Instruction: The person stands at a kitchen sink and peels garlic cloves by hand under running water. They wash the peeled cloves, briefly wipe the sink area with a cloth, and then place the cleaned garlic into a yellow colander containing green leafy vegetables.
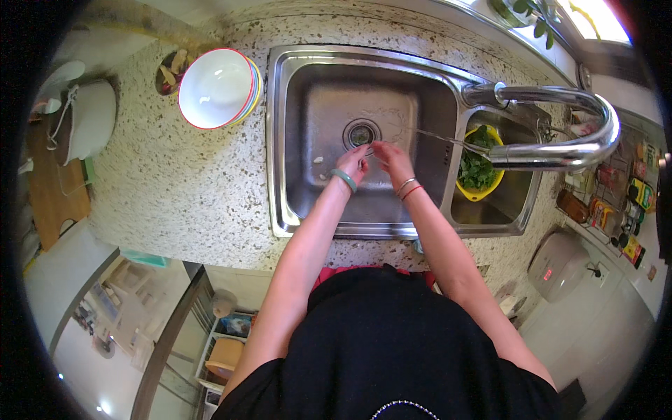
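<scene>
Both hands are over the large steel sink basin point(308, 126), just on the near side of its drain strainer point(362, 135). My left hand point(352, 166), with a green bangle on the wrist, has its fingers curled in. Whatever lies inside them, if anything, is too small to make out. Close to its fingertips is my right hand point(395, 162), its fingers loosely stretched toward the left one and holding nothing I can see. From the chrome faucet point(553, 157) a thin stream of water runs leftward into the basin, passing beyond my right hand.
In the smaller basin point(465, 210) at right sits a yellow basket point(495, 183) of leafy greens point(476, 164). Stacked bowls point(215, 87) stand on the speckled counter point(175, 182) at left, beside a small dish point(170, 73). Bottles and jars point(630, 203) line the right side.
</scene>
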Demonstrator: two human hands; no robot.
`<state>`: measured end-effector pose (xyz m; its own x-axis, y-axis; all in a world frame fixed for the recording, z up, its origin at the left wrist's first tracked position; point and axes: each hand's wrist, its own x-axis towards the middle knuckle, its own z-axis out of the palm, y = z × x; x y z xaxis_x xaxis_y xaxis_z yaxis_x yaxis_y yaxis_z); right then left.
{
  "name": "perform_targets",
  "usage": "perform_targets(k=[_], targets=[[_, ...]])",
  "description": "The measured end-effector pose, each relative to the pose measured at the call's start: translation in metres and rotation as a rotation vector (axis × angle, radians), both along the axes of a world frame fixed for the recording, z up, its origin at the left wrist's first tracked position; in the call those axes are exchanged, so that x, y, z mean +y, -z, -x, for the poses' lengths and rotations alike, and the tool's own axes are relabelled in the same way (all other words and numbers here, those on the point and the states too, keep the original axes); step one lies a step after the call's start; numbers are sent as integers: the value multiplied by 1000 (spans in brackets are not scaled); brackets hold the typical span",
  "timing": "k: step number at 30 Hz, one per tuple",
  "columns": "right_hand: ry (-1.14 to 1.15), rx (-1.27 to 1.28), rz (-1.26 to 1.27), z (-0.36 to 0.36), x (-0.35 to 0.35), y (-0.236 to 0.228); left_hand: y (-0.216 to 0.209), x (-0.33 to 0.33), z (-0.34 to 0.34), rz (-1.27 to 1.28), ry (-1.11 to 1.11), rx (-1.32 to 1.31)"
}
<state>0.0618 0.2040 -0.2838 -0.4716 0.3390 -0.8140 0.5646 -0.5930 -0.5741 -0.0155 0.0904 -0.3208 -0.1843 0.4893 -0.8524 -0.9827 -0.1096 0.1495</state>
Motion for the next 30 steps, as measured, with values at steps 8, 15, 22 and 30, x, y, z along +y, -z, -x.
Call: perform_targets(k=[8, 15, 22, 30], targets=[[-17, -65, -41, 6, -20, 67, 41, -16, 3, 54, -72, -53], [469, 226, 263, 35, 23, 46, 54, -10, 2, 84, -118, -93], [-47, -9, -78, 37, 25, 49, 49, -4, -1, 115, -96, -100], [-810, -170, -658, 13, -20, 106, 53, -12, 0, 225, -72, -1]])
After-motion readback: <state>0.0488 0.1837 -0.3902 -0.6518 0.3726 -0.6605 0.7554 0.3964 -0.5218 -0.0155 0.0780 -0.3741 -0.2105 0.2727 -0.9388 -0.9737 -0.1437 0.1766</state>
